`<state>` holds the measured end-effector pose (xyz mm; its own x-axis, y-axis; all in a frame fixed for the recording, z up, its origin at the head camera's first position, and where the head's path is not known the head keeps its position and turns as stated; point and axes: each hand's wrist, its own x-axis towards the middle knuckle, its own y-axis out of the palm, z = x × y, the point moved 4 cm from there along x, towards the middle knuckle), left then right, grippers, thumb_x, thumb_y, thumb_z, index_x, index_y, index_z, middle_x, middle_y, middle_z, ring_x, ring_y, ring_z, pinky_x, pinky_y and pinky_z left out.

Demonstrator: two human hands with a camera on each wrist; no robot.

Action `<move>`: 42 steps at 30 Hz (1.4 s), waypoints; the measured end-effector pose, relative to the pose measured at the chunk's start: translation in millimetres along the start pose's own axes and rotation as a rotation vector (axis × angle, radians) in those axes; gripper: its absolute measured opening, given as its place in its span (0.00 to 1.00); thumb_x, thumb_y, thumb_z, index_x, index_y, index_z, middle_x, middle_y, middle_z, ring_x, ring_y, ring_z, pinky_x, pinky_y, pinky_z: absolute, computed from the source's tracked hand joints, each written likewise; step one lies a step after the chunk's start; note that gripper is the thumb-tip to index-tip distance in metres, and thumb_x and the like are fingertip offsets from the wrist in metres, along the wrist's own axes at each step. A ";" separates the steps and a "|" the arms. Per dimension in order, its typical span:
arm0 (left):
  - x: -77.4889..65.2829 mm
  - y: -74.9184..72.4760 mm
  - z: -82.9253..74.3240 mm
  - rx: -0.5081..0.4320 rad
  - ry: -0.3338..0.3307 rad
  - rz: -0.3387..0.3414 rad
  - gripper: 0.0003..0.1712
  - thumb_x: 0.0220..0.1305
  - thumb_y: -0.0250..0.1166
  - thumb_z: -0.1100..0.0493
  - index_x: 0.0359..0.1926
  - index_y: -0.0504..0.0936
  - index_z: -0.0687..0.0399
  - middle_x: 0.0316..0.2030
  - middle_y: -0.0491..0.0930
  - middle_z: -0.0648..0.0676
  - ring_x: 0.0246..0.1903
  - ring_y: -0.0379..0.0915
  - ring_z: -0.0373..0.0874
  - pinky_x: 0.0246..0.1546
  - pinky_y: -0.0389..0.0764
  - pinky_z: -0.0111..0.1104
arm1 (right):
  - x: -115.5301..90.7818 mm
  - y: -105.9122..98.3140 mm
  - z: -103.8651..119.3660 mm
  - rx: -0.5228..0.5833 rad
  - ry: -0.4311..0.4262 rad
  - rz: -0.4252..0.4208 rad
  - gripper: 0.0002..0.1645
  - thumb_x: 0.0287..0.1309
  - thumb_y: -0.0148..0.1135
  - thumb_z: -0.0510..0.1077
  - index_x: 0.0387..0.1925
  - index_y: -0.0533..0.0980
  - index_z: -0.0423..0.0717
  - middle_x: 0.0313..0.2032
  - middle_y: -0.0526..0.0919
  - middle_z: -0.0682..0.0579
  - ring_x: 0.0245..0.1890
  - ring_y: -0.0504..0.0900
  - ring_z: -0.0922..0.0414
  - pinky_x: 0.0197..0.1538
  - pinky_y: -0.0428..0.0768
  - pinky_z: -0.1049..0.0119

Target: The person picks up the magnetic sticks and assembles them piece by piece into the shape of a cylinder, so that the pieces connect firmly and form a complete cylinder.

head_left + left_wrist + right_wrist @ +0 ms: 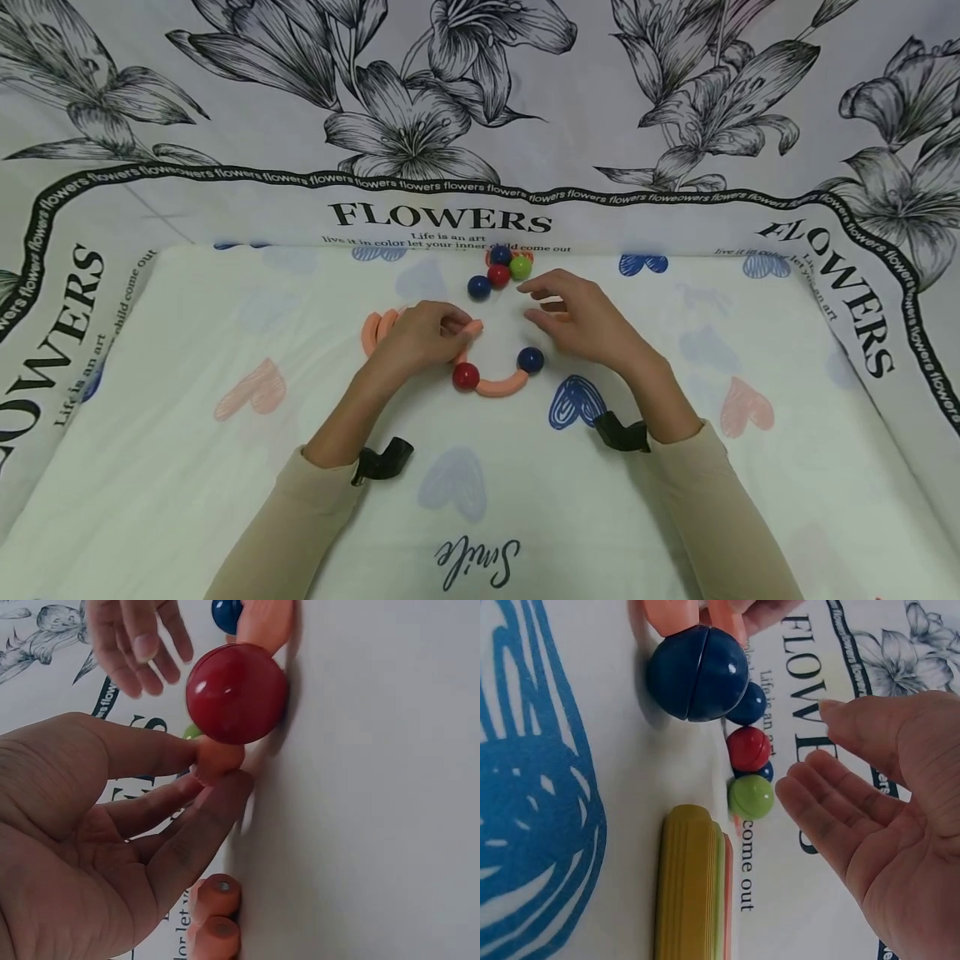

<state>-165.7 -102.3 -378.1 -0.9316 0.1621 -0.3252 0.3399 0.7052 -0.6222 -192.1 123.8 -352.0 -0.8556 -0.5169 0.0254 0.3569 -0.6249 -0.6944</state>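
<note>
My left hand [429, 336] pinches an orange curved rod [474, 327] between thumb and fingertips. This rod meets a red ball [466, 377], from which another orange curved rod [504, 385] runs to a blue ball [531, 360], making a partial ring on the cloth. The red ball [237, 694] looms large in the left wrist view. Across the ring, my right hand [579, 318] hovers with nothing held, its fingers and thumb apart. Just beyond its fingertips sit a green ball [521, 267], another red ball [498, 276] and two blue balls [479, 287].
More orange curved rods [371, 333] lie left of the left hand. Yellow, green and red rods [686, 885] appear in the right wrist view. A white cloth with printed hearts [452, 483] covers the surface, and a floral cloth [420, 125] lies behind.
</note>
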 end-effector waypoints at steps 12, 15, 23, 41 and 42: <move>-5.0 0.4 0.4 -0.004 0.037 -0.030 0.19 0.73 0.68 0.48 0.56 0.89 0.54 0.43 0.90 0.51 0.42 0.83 0.43 0.45 0.81 0.34 | 31.1 3.1 8.1 0.012 -0.039 0.047 0.23 0.73 0.66 0.44 0.65 0.78 0.43 0.64 0.81 0.44 0.65 0.82 0.45 0.65 0.84 0.51; -4.8 2.1 -0.7 0.004 0.055 -0.014 0.19 0.73 0.68 0.49 0.55 0.89 0.56 0.43 0.90 0.52 0.40 0.82 0.43 0.42 0.80 0.32 | 35.6 3.7 9.9 0.011 -0.041 0.052 0.22 0.72 0.67 0.42 0.63 0.79 0.42 0.61 0.82 0.44 0.63 0.83 0.46 0.64 0.85 0.51; -15.1 1.0 3.1 0.056 0.023 -0.005 0.17 0.71 0.68 0.52 0.54 0.89 0.55 0.41 0.89 0.51 0.42 0.81 0.43 0.43 0.80 0.32 | 54.1 14.5 18.7 -0.081 -0.078 0.087 0.23 0.72 0.67 0.45 0.63 0.80 0.42 0.54 0.83 0.43 0.53 0.83 0.50 0.62 0.84 0.54; -13.3 -0.6 1.2 0.075 0.032 -0.023 0.17 0.72 0.68 0.51 0.53 0.89 0.55 0.45 0.89 0.52 0.45 0.82 0.46 0.49 0.82 0.38 | 83.1 33.1 27.8 -0.316 -0.066 0.244 0.22 0.71 0.66 0.42 0.63 0.81 0.43 0.64 0.83 0.46 0.69 0.77 0.49 0.76 0.71 0.54; -13.7 -0.1 0.9 0.073 0.035 -0.024 0.17 0.72 0.68 0.51 0.53 0.89 0.55 0.45 0.89 0.52 0.45 0.82 0.46 0.49 0.82 0.38 | 82.9 33.7 28.3 -0.328 -0.066 0.250 0.21 0.71 0.66 0.42 0.63 0.81 0.43 0.64 0.83 0.46 0.69 0.77 0.49 0.76 0.71 0.55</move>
<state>-152.8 -105.2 -374.2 -0.9430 0.1708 -0.2855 0.3250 0.6568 -0.6804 -240.4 43.3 -352.9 -0.7280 -0.6722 -0.1347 0.4032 -0.2609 -0.8772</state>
